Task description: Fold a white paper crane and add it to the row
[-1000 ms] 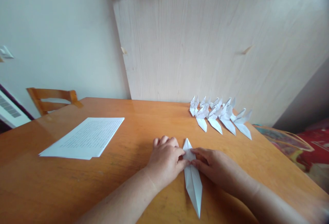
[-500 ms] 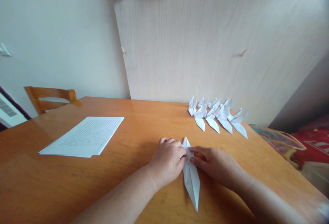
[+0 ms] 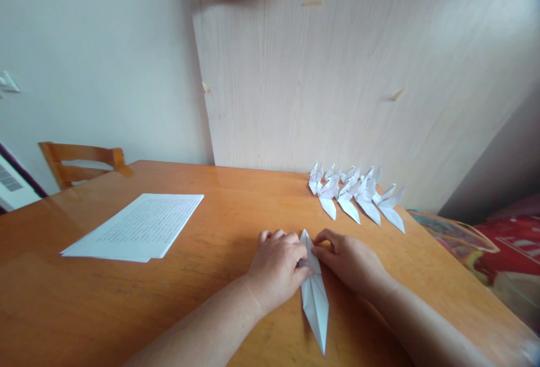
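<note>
A long, narrow diamond of folded white paper (image 3: 315, 299) lies on the table, its points toward and away from me. My left hand (image 3: 280, 257) is on its left side, fingers curled and thumb laid across the paper near the middle. From the right, my right hand (image 3: 350, 254) has thumb and forefinger bent together at the paper's upper right edge. The left fingertips are partly hidden behind the hand. Beyond my right hand stand several folded paper cranes (image 3: 349, 204) in rows.
A stack of printed sheets (image 3: 143, 226) lies at the left on the wooden table (image 3: 202, 311). Behind the table's far left corner is a wooden chair (image 3: 86, 162). A pale board (image 3: 304, 86) stands along the back. Red material (image 3: 514, 249) sits past the right edge.
My left thumb has moved further across the paper. The right thumb and forefinger have shifted slightly up along its right edge. The view has tilted up a little.
</note>
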`<move>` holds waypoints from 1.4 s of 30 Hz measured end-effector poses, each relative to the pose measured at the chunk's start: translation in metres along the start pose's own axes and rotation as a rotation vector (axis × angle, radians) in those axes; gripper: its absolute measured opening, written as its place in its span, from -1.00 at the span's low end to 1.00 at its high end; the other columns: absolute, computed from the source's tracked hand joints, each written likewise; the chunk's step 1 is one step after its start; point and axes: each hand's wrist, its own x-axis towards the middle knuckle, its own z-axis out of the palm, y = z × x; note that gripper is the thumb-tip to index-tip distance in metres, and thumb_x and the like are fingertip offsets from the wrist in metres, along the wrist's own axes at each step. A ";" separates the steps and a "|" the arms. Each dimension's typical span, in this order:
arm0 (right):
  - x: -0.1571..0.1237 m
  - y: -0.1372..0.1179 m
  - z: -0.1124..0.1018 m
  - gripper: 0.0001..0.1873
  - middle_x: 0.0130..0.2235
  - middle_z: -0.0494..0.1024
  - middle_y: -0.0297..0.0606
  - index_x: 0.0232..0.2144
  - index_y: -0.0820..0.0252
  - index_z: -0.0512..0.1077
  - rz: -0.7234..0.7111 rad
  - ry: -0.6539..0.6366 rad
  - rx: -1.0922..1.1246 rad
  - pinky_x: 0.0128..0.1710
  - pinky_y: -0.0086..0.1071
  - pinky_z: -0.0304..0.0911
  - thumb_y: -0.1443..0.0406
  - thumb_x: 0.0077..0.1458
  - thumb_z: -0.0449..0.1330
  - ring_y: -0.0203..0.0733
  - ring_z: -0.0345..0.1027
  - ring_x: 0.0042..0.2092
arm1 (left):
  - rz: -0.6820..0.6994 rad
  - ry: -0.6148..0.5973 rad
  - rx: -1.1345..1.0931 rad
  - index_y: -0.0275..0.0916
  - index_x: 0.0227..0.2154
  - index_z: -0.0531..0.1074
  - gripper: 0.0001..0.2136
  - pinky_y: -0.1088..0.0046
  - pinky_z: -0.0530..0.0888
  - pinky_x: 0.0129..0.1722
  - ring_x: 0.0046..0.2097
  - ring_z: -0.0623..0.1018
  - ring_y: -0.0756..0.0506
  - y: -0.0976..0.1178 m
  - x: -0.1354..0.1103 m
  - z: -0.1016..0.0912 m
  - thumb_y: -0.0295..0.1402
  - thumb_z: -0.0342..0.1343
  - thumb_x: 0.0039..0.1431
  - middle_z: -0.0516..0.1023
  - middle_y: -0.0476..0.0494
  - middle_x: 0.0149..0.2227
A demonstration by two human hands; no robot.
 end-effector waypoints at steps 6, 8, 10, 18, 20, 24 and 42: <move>0.008 -0.001 0.004 -0.68 -0.32 0.61 -0.19 -0.21 0.06 0.43 0.064 0.063 -0.073 -0.41 -0.36 0.06 0.01 0.20 0.06 -0.03 0.48 -0.28 | 0.006 -0.008 0.000 -0.11 -0.38 0.53 -0.84 0.23 0.17 -0.12 -0.12 0.43 -0.16 -0.001 0.001 0.000 -0.16 0.28 0.08 0.53 -0.04 -0.25; 0.007 0.002 0.004 -0.72 -0.32 0.61 -0.23 -0.22 0.07 0.43 0.030 0.082 -0.029 -0.41 -0.37 0.07 0.06 0.22 0.04 -0.08 0.47 -0.30 | 0.034 -0.016 -0.008 -0.11 -0.37 0.54 -0.84 0.23 0.17 -0.11 -0.12 0.43 -0.15 -0.003 0.001 0.000 -0.16 0.28 0.09 0.54 -0.04 -0.26; 0.006 0.006 0.003 -0.75 -0.35 0.59 -0.29 -0.26 0.07 0.43 -0.024 0.105 0.052 -0.40 -0.38 0.09 0.11 0.23 0.03 -0.14 0.45 -0.33 | 0.077 -0.032 -0.019 -0.11 -0.36 0.55 -0.86 0.25 0.17 -0.11 -0.13 0.44 -0.14 -0.005 0.002 -0.001 -0.18 0.26 0.11 0.54 -0.03 -0.28; 0.000 0.003 0.001 -0.80 -0.41 0.50 -0.32 -0.37 0.14 0.41 -0.214 0.150 0.283 -0.36 -0.39 0.18 0.23 0.21 0.02 -0.20 0.36 -0.36 | 0.104 -0.051 -0.027 -0.07 -0.38 0.56 -0.88 0.25 0.17 -0.11 -0.12 0.43 -0.12 -0.005 0.002 -0.005 -0.26 0.14 0.21 0.54 0.00 -0.31; 0.000 0.001 0.004 -0.82 -0.34 0.51 -0.28 -0.36 0.15 0.43 -0.267 0.075 0.256 -0.29 -0.38 0.21 0.28 0.19 0.04 -0.19 0.38 -0.30 | 0.091 -0.054 -0.029 -0.07 -0.37 0.55 -0.90 0.26 0.18 -0.10 -0.10 0.42 -0.12 -0.005 0.003 -0.004 -0.31 0.13 0.20 0.53 -0.01 -0.30; 0.003 0.004 0.010 -0.84 -0.28 0.50 -0.27 -0.31 0.15 0.46 -0.267 0.006 0.185 -0.23 -0.38 0.21 0.33 0.15 0.07 -0.21 0.38 -0.26 | 0.000 -0.028 -0.032 -0.09 -0.28 0.49 -0.88 0.26 0.22 -0.11 -0.06 0.40 -0.17 -0.007 0.003 0.001 -0.24 0.20 0.12 0.51 -0.04 -0.20; 0.010 -0.004 0.011 -0.76 -0.39 0.53 -0.27 -0.35 0.18 0.45 -0.093 -0.017 0.111 -0.44 -0.40 0.07 0.13 0.03 0.22 -0.22 0.34 -0.39 | -0.119 0.000 0.012 -0.15 -0.27 0.37 -0.67 0.14 0.28 -0.11 -0.04 0.39 -0.27 -0.010 0.002 0.006 -0.04 0.22 0.02 0.44 -0.12 -0.15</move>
